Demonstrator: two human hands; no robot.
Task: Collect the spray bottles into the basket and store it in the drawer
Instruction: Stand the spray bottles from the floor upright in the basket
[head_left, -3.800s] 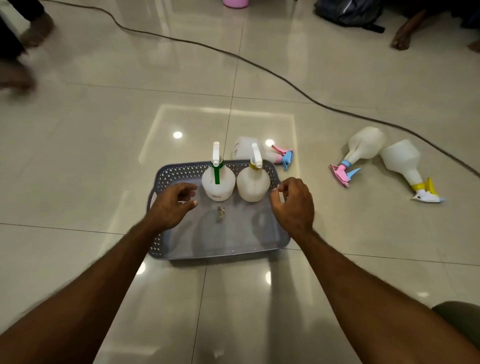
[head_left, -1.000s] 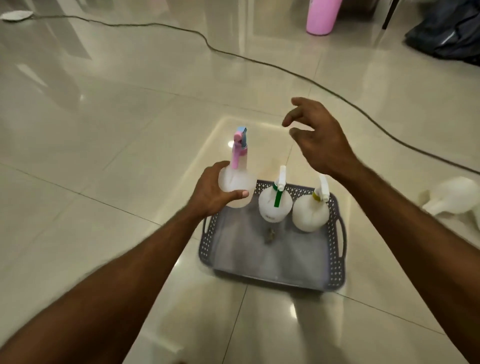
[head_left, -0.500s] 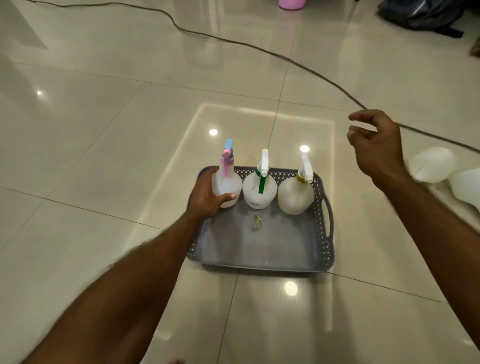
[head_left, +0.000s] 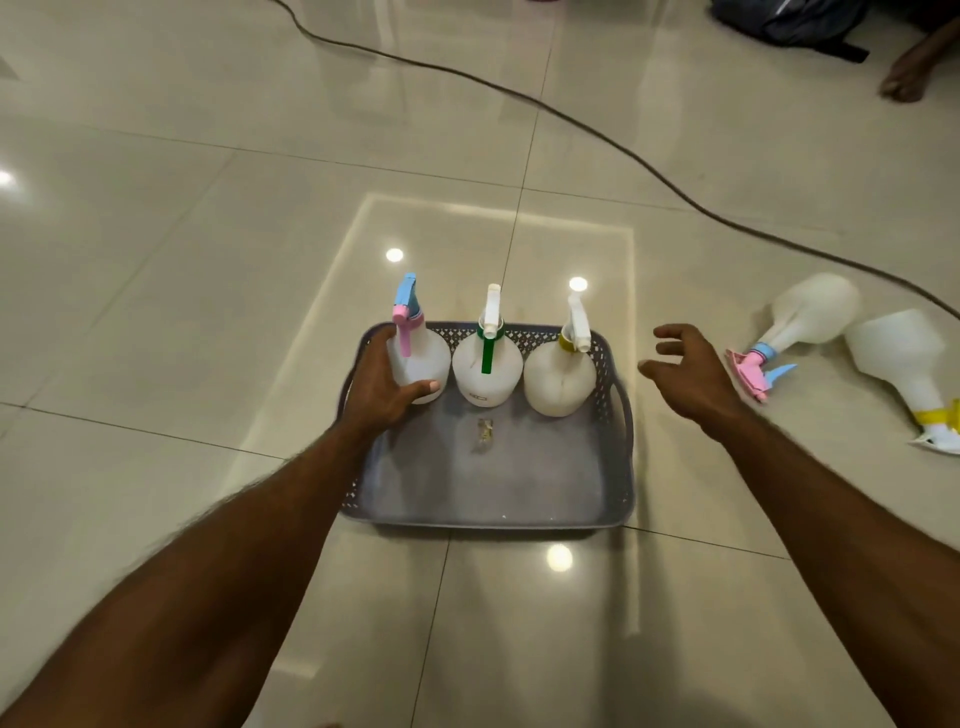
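Note:
A grey perforated basket sits on the tiled floor. Three white spray bottles stand upright along its far wall: a pink-and-blue-topped one at the left, a green-trimmed one in the middle, a yellow-collared one at the right. My left hand is wrapped around the pink-topped bottle's body. My right hand hovers with spread fingers just right of the basket, empty. On the floor to the right lie two more bottles on their sides, one pink-and-blue-nozzled and one yellow-collared.
A dark cable runs diagonally across the floor behind the basket. A dark bag and another person's foot are at the far right corner. A small scrap lies on the basket floor.
My left hand has set the pink-topped bottle down in the basket's left far corner and still holds it. My right hand has dropped lower, toward the bottles lying on the right.

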